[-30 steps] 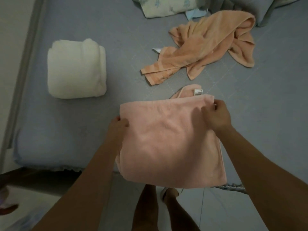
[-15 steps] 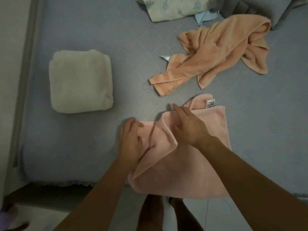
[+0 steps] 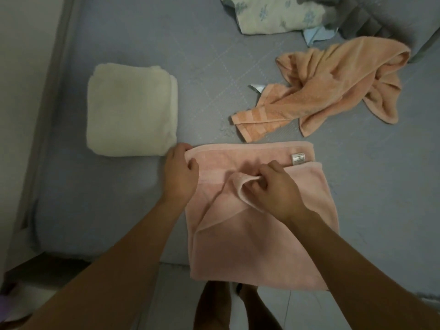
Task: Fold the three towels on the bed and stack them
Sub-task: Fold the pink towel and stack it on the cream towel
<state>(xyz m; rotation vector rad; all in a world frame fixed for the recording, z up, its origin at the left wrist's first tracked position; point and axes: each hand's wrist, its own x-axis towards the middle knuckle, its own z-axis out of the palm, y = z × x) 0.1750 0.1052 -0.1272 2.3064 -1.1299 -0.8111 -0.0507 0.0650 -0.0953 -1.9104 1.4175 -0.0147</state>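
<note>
Soft, limp pink terry towel point(image 3: 259, 225) half-folded at bed point(image 3: 142, 39) edge, hanging over. Left hand point(image 3: 181, 175) pinching far-left corner; right hand point(image 3: 276, 186) fingers point(image 3: 263, 178) closed on folded-over edge. Best gripped at corners.

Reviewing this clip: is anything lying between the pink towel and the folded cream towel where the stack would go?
Nothing visible. Only bare grey bed lies between the pink towel and the folded cream towel. The left hand holds the pink towel's far left corner beside it. The crumpled orange towel lies off to the right.
</note>
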